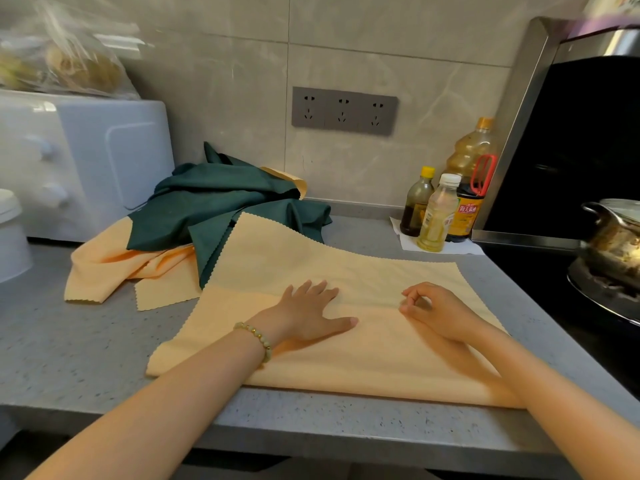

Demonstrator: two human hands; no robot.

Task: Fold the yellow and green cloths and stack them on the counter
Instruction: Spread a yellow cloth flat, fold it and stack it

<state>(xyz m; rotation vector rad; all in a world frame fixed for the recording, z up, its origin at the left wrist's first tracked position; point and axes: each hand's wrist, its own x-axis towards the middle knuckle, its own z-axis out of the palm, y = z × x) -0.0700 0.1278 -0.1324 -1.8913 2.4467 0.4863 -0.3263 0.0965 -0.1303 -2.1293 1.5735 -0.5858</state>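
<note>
Cloth in work: a pale yellow cloth with zigzag-cut edges (363, 348) lies flat on the grey speckled counter (86, 348), its near edge close to the counter's front.
Left hand: the left hand (308, 313) rests palm down on this cloth, fingers straight and spread.
Right hand: the right hand (436, 310) sits further right on it, fingers curled, thumb meeting forefinger; a pinch of fabric cannot be confirmed.
Pile behind: a crumpled dark green cloth (221, 199) lies over more rumpled yellow cloths (104, 268), beside a white appliance (86, 161).
</note>
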